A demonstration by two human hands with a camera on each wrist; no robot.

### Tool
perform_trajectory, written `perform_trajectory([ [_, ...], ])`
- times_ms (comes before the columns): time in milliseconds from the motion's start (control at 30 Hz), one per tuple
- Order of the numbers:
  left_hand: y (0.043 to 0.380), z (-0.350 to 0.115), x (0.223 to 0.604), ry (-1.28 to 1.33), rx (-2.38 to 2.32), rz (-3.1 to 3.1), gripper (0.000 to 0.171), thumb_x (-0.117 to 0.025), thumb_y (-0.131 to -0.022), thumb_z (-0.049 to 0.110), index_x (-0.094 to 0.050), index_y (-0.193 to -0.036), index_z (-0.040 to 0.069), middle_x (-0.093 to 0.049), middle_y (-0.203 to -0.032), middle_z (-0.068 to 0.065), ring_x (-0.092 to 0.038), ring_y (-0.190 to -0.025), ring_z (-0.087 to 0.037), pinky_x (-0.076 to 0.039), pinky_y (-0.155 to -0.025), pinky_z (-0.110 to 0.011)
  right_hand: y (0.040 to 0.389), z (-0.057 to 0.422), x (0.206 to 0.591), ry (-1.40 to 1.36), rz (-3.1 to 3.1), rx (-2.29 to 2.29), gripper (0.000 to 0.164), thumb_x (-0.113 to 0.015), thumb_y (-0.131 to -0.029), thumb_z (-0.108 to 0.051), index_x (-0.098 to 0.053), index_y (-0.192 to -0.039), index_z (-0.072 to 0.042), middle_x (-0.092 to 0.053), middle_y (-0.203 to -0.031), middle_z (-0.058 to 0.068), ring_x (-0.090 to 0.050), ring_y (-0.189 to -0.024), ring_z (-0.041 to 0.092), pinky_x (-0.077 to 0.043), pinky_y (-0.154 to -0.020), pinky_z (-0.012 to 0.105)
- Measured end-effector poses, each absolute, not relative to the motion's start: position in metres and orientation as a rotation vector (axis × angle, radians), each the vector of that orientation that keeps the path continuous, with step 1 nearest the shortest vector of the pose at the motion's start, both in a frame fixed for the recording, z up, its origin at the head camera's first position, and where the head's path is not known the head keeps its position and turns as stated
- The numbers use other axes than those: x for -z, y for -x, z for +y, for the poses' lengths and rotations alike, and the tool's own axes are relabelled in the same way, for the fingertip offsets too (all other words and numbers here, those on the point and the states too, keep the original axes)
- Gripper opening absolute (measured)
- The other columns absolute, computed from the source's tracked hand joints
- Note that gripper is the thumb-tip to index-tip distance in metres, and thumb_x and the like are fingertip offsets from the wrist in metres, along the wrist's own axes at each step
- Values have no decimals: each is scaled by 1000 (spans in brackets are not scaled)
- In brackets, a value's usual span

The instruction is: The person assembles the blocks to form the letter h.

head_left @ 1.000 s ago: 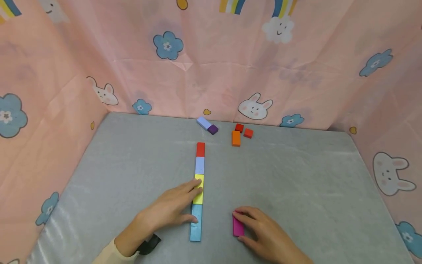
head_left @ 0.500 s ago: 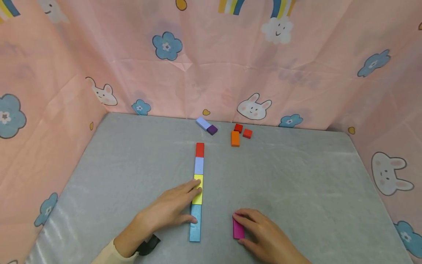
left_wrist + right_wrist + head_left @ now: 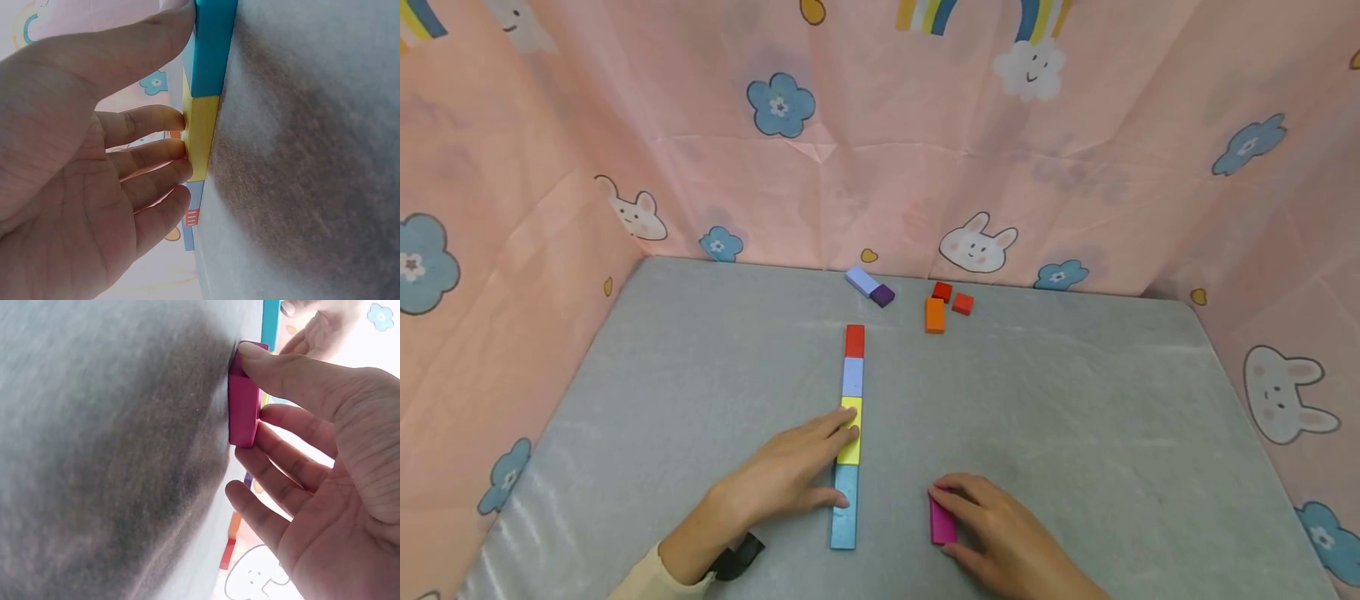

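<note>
Left hand, loosely spread and gripping nothing, touches the yellow block with its fingers and the turquoise block with its thumb, unchanged from a second ago; both lie end to end on the grey counter. Rightward, apart from them, the right hand pinches an upright-sided, smooth magenta block on the counter, now slightly nearer the person.

- Here's a screened-off tabletop booth, the wider room hidden!
- Pink cloth walls three sides, printed with rabbits!
- Below, a grey-covered table!
</note>
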State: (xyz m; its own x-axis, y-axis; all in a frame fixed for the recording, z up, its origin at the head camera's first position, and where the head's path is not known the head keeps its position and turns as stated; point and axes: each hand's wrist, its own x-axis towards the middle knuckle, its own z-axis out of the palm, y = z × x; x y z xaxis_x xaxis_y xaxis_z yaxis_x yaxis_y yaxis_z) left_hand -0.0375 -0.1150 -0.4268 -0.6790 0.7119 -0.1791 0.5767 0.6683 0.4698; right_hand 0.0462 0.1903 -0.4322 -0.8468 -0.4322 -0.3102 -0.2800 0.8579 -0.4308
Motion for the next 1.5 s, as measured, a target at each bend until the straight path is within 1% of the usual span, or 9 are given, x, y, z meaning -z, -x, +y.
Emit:
perform_trajectory([
  [300,38,-115,427,-1006,-550,2531,83,-87,-88,38,-52,-154,2,-39,-170,-15,-45,-155,-35,-49,-118,-52,-49,190,435,481,2639,530,60,-83,-91,-44,-65,-146,-25,-62,-142,-8,-61,-126,14,-59,-105,43],
  [533,37,-115,427,-1013,-546,2533,83,-87,-88,39,-52,-153,2,-39,-170,-15,-44,-155,-35,-49,-119,-51,-50,194,435,497,2664,554,60,-83,-91,-42,-66,-145,-24,-63,-141,-11,-62,-125,12,-61,-103,43],
  [667,38,-115,427,-1015,-546,2533,83,-87,-87,39,-52,-153,2,-39,-170,-15,-44,-155,-35,-49,-119,-51,-50,195,434,510,2671,549,60,-83,-90,-43,-66,-145,-23,-63,-141,-11,-62,-124,12,-61,-102,42],
  [900,39,-115,427,-1008,-549,2528,83,-88,-87,39,-53,-153,2,-40,-169,-16,-46,-154,-35,-49,-119,-51,-49,195,434,482,2659,534,60,-84,-90,-42,-67,-144,-22,-64,-140,-10,-62,-124,13,-60,-104,44],
  [1067,38,-115,427,-1021,-549,2529,83,-88,-87,39,-53,-153,2,-40,-169,-16,-46,-154,-35,-49,-119,-51,-50,195,434,462,2660,542,59,-82,-91,-44,-67,-144,-22,-64,-141,-9,-63,-125,13,-59,-105,44],
  [1200,38,-115,427,-1021,-553,2525,83,-87,-87,38,-52,-154,2,-40,-170,-15,-45,-155,-35,-48,-119,-51,-51,199,434,506,2759,586,56,-83,-91,-44,-69,-141,-23,-64,-140,-10,-64,-124,11,-61,-102,42],
  [1300,39,-114,426,-1014,-558,2521,83,-87,-88,38,-51,-154,2,-39,-170,-15,-43,-156,-35,-48,-120,-51,-50,204,436,618,2899,644,51,-85,-90,-38,-72,-136,-21,-66,-136,-10,-67,-120,11,-63,-97,40],
  [1433,39,-114,426,-1005,-557,2525,84,-87,-87,38,-52,-154,2,-39,-170,-15,-43,-156,-34,-48,-120,-51,-43,209,439,821,3050,754,52,-90,-85,-26,-73,-133,-17,-68,-133,-8,-69,-117,13,-56,-102,23],
  [1500,38,-114,426,-999,-557,2525,84,-88,-87,38,-52,-153,1,-40,-170,-15,-43,-156,-34,-48,-120,-51,-39,211,439,853,3068,786,53,-91,-83,-24,-73,-132,-15,-68,-133,-8,-69,-117,13,-55,-102,22],
])
